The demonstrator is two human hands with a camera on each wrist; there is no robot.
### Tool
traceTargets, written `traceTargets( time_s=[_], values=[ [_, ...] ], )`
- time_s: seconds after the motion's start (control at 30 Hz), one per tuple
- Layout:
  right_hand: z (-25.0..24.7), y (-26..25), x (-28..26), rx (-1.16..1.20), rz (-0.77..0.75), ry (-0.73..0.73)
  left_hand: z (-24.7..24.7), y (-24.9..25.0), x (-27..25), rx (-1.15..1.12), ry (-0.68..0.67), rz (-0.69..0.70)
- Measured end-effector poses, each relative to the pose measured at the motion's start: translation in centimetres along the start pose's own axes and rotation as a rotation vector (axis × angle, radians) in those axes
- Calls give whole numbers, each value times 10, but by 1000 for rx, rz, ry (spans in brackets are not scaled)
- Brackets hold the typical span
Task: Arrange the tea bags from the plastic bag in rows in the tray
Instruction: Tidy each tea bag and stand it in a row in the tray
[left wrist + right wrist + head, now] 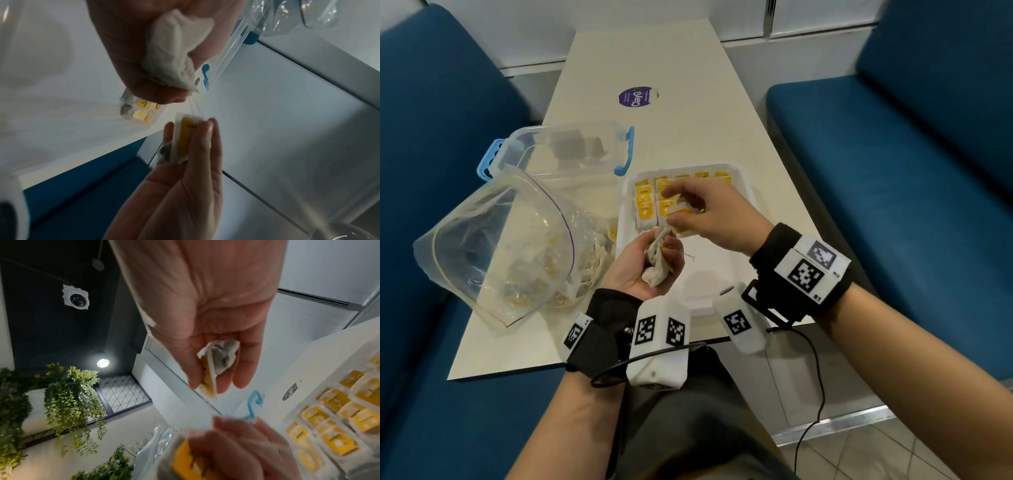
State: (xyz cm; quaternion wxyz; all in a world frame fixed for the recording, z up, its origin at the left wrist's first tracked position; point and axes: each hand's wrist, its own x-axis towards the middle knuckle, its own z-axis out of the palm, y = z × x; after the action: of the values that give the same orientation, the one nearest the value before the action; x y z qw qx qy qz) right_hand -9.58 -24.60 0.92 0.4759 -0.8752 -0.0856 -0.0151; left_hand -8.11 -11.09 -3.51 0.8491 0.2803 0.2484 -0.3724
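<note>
In the head view the right hand (709,216) covers part of the tea bag rows (645,205) in the tray (739,174). The plastic bag (510,246) blurs its contents. In the right wrist view the left hand (236,449) is blurred and cut off below.

Two hands (643,263), one white tray (739,178), one plastic bag (493,246), one clear lidded box (571,147), two blue benches (893,164)
</note>
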Motion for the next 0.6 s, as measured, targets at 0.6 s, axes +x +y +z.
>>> traceTargets(
  time_s=[0.6],
  values=[
    [-51, 45, 21, -260, 198, 5, -25, -9, -18, -120, -151, -127]
  ],
)
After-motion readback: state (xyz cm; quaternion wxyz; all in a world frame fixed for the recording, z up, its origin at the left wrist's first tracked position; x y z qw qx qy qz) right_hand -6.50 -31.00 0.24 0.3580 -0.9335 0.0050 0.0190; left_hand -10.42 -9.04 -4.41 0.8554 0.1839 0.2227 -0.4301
